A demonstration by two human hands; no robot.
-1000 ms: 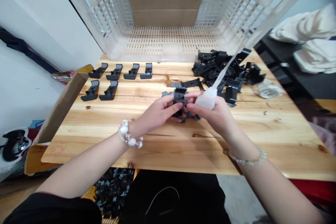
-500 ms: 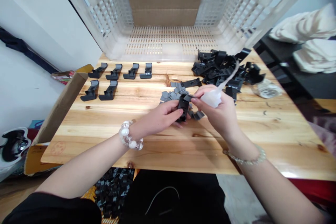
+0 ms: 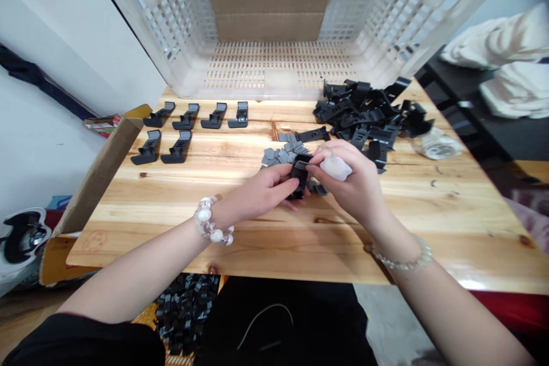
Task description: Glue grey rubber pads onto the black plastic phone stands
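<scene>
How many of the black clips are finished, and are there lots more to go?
Six finished clips sit lined up on the table's left. The left hand holds one black clip while the right hand presses a grey pad onto it, gripping a small bottle. A big pile waits.

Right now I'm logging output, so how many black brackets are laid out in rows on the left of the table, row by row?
Far row of black brackets: 4
Near row of black brackets: 2
Total laid out: 6
The heap of black parts on the right is too tangled to count.
</scene>
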